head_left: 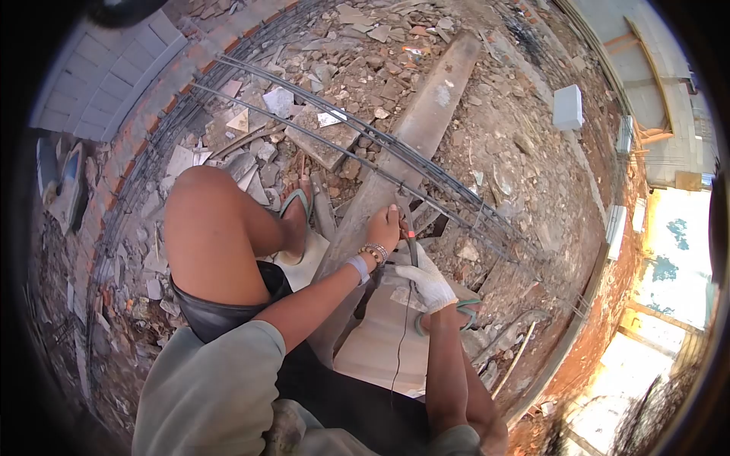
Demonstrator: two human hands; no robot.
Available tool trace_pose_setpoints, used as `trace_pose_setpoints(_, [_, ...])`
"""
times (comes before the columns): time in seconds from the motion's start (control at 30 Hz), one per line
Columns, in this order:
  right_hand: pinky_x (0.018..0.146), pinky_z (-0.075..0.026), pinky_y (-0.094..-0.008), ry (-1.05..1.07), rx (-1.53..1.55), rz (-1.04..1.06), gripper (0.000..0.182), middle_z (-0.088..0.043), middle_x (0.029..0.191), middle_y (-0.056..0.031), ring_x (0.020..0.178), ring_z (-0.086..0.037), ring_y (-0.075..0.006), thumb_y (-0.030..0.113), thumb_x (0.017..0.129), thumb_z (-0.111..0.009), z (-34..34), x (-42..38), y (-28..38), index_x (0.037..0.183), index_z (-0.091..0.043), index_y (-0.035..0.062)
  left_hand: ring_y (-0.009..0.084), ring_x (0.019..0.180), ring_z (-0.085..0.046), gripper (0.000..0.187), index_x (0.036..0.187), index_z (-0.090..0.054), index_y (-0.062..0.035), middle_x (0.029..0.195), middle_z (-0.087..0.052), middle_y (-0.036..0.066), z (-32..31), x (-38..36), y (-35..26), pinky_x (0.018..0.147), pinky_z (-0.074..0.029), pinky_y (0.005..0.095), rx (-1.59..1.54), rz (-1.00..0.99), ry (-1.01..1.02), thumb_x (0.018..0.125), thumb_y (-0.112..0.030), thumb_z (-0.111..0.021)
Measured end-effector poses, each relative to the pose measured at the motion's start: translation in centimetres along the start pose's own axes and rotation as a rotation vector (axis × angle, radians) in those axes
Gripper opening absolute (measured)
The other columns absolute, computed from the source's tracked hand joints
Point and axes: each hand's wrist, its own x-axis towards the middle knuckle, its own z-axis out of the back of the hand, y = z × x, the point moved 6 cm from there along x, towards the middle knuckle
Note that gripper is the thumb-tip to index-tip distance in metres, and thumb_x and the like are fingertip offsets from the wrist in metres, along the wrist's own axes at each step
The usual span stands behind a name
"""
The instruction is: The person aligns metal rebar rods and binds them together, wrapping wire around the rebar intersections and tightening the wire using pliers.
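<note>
My bare left hand [385,228], with bracelets at the wrist, has its fingers closed beside the steel bars [365,135]; whatever they pinch is too small to tell. A white work glove covers my right hand [426,281], which is wrapped round a dark hand tool [412,247] with a red mark. The tool points up toward the bars, close to my left fingertips. From my right hand a thin dark wire [401,342] hangs down. Beneath both hands, a long concrete beam [437,102] runs under the bars.
Broken tile and stone rubble [334,57] surrounds my sandalled feet. Stacked grey blocks [106,68] stand at the upper left, beside a brick edge. A pale block [567,107] lies at the upper right. A thin stick [513,361] lies near my right leg.
</note>
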Motion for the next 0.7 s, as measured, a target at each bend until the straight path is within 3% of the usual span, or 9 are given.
trace_pose_setpoints(0.03, [0.094,-0.048,-0.034,-0.004,-0.055,0.017,0.073,-0.045,0.14,-0.0151,0.114,-0.058,-0.0232,0.007,0.085,-0.058,-0.1,0.0,-0.1,0.15,-0.026,0.0043,0.0209,0.057,-0.064,0.044,0.092,-0.059,0.0021,0.065,-0.065,0.01,-0.1,0.0,0.3,0.06,-0.052,0.0351,-0.082,0.028,0.018,0.102,-0.036,-0.038])
trace_pose_setpoints(0.17, [0.1,-0.042,-0.0335,-0.081,-0.386,0.14,0.075,-0.045,0.141,-0.017,0.123,-0.052,-0.0275,0.009,0.085,-0.055,-0.1,-0.4,0.1,0.152,-0.023,0.006,0.0348,0.077,-0.066,0.04,0.097,-0.06,0.0037,0.082,-0.067,0.019,0.9,-0.8,-1.1,0.075,-0.051,0.0433,0.362,-0.112,-0.09,0.1,-0.032,-0.043])
trace_pose_setpoints(0.23, [0.104,-0.038,-0.0366,-0.203,-0.496,0.084,0.073,-0.044,0.141,-0.0191,0.128,-0.046,-0.0322,0.01,0.085,-0.054,-0.5,-0.5,0.5,0.152,-0.025,0.0071,0.0416,0.09,-0.064,0.041,0.104,-0.06,0.0042,0.095,-0.067,0.023,1.0,-1.2,-0.2,0.083,-0.049,0.0452,0.516,-0.178,-0.176,0.099,-0.034,-0.046])
trace_pose_setpoints(0.33, [0.108,-0.035,-0.0417,-0.31,-0.778,0.2,0.071,-0.043,0.14,-0.0224,0.131,-0.041,-0.0387,0.012,0.085,-0.055,-0.1,-0.7,0.7,0.15,-0.028,0.0089,0.0439,0.096,-0.061,0.038,0.108,-0.059,0.004,0.099,-0.065,0.026,1.3,-2.9,0.0,0.084,-0.047,0.047,0.446,-0.261,-0.33,0.099,-0.03,-0.045])
trace_pose_setpoints(0.43, [0.108,-0.034,-0.0461,-0.352,-0.933,0.357,0.07,-0.042,0.14,-0.0239,0.13,-0.04,-0.0422,0.014,0.084,-0.058,-0.3,-0.7,0.1,0.149,-0.031,0.0096,0.044,0.093,-0.061,0.037,0.111,-0.057,0.0042,0.096,-0.064,0.026,1.8,-4.9,-2.2,0.082,-0.047,0.0479,0.38,-0.167,-0.269,0.099,-0.029,-0.045])
trace_pose_setpoints(0.53, [0.107,-0.035,-0.0476,-0.518,-1.104,0.428,0.07,-0.042,0.14,-0.0247,0.13,-0.04,-0.0431,0.017,0.084,-0.06,-1.1,-1.2,0.6,0.148,-0.032,0.0094,0.0482,0.084,-0.059,0.035,0.106,-0.052,0.0008,0.088,-0.063,0.026,1.7,-5.1,-3.7,0.077,-0.046,0.0514,0.306,-0.248,-0.203,0.101,-0.033,-0.043])
trace_pose_setpoints(0.57, [0.107,-0.035,-0.0477,-0.596,-1.18,0.438,0.07,-0.043,0.139,-0.0251,0.13,-0.04,-0.0432,0.018,0.085,-0.06,-1.3,-1.6,1.0,0.148,-0.032,0.0093,0.0453,0.082,-0.061,0.034,0.106,-0.052,0.0005,0.086,-0.064,0.024,1.4,-5.1,-3.9,0.075,-0.047,0.0493,0.314,-0.235,-0.172,0.101,-0.032,-0.043])
trace_pose_setpoints(0.63, [0.105,-0.037,-0.0465,-0.585,-1.042,0.411,0.07,-0.045,0.138,-0.0246,0.128,-0.043,-0.0418,0.02,0.085,-0.061,-1.6,-2.2,1.9,0.147,-0.033,0.0082,0.0393,0.077,-0.064,0.031,0.106,-0.05,-0.0002,0.083,-0.065,0.021,0.6,-5.0,-3.9,0.073,-0.051,0.0451,0.327,-0.207,-0.107,0.102,-0.03,-0.043])
trace_pose_setpoints(0.7, [0.103,-0.039,-0.0451,-0.528,-0.871,0.309,0.07,-0.047,0.137,-0.024,0.127,-0.047,-0.0401,0.022,0.085,-0.062,-1.7,-3.0,2.8,0.147,-0.033,0.0073,0.0293,0.077,-0.067,0.027,0.107,-0.049,-0.0003,0.084,-0.067,0.016,-1.2,-4.3,-2.5,0.073,-0.053,0.038,-0.114,0.034,0.046,0.103,-0.027,-0.044])
